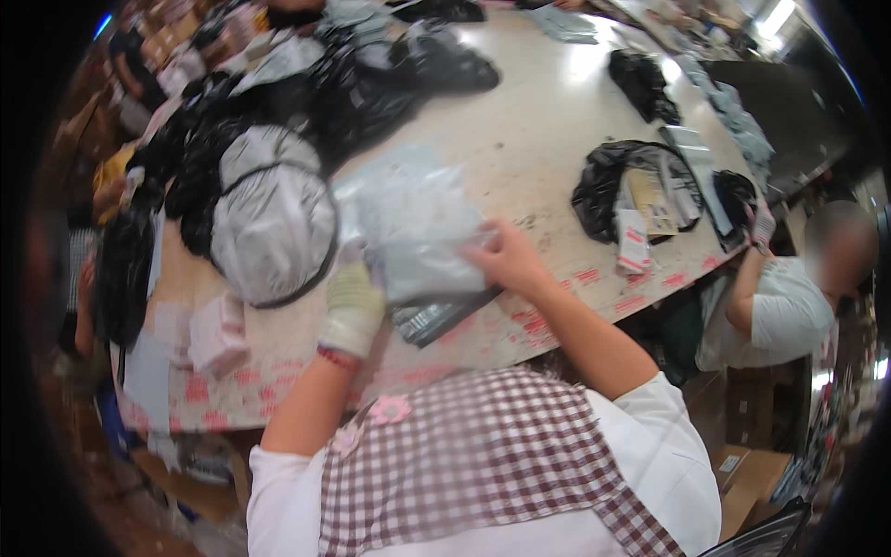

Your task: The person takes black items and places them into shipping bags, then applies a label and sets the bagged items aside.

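A pale, glossy plastic mailer bag (435, 230) is spread in front of me, somewhat blurred. My left hand (353, 299), in a knitted glove with a red bead bracelet at the wrist, grips its near left side. With bare fingers, my right hand (511, 259) pinches the right edge of the same bag. Under its near edge lies a dark grey plastic bag (445, 319), partly covered. Left of my gloved hand sits a rounded bundle with a grey plastic face and black rim (275, 223).
Black plastic bags (362, 97) are heaped at the back left. White-and-pink small packs (217, 338) lie at the table's (480, 139) near left. On the right, a black bag (598, 195) carries cards and packets. A co-worker's gloved hand (762, 226) touches a dark bag at the right edge.
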A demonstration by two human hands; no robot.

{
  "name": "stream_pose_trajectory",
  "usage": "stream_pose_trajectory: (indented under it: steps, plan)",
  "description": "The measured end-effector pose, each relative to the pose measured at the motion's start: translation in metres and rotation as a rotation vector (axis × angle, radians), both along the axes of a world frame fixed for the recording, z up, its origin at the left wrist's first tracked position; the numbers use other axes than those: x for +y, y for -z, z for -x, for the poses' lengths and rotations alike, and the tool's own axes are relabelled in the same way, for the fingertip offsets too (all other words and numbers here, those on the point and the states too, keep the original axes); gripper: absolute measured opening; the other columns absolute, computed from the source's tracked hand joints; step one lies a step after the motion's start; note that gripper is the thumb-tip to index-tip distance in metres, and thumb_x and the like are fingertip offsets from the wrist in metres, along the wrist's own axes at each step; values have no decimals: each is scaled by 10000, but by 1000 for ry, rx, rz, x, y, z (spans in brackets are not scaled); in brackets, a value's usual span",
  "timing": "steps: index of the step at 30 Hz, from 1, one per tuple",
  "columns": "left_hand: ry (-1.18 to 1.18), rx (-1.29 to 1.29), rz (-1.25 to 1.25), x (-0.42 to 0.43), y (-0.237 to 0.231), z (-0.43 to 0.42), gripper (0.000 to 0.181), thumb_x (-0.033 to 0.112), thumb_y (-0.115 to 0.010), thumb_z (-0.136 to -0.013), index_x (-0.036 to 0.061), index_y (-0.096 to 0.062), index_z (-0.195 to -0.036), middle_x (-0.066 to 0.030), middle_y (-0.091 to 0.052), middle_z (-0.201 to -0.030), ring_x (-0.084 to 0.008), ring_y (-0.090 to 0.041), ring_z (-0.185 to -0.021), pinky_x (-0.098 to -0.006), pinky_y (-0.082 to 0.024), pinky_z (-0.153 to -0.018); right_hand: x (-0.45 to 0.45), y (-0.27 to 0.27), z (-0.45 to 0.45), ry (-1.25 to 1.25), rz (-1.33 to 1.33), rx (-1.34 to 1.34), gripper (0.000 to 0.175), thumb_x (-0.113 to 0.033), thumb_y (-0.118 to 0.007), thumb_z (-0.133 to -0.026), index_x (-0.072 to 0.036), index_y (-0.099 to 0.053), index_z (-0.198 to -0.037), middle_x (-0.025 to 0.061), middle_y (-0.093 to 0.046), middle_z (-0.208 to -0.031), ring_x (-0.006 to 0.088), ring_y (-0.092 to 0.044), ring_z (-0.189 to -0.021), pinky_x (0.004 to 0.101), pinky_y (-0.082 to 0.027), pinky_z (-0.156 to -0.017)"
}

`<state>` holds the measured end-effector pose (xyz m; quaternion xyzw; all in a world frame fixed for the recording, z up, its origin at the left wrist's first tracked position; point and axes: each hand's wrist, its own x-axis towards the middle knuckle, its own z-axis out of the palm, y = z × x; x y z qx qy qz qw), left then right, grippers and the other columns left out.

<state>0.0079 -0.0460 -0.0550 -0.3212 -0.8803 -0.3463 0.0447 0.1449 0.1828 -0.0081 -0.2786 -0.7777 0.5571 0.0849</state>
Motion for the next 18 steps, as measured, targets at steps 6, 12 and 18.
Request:
stream_pose_trajectory:
  steps: [6,12,18]
  plan:
    - [102,-3,10,-21,-6,12,482,173,-737,-831,29,-560,-1256,-227,-595,-1110,-446,-616,-1000,-518,-506,-864,-11,-68,35,-518,157,68,364,-362,-618,-1037,-24,-717,-948,31,-624,-666,138,-575,-557,287,-472,-550]
    - [-154,392,237,-67,-88,27,469,259,-684,-909,52,-594,-1321,-197,-576,-1356,-395,-527,-1277,-499,-416,-1070,120,-226,-7,39,-217,633,281,-283,-612,-1032,-22,-670,-1118,72,-696,-952,136,-630,-760,272,-512,-726]
    - [-553,363,26,-137,-34,156,875,366,-805,-799,36,-407,-1505,-236,-433,-1535,-431,-411,-1417,-520,-373,-1141,79,-276,-65,259,-752,753,354,-227,-637,-1010,-37,-625,-1308,95,-676,-1169,146,-631,-952,267,-503,-873]
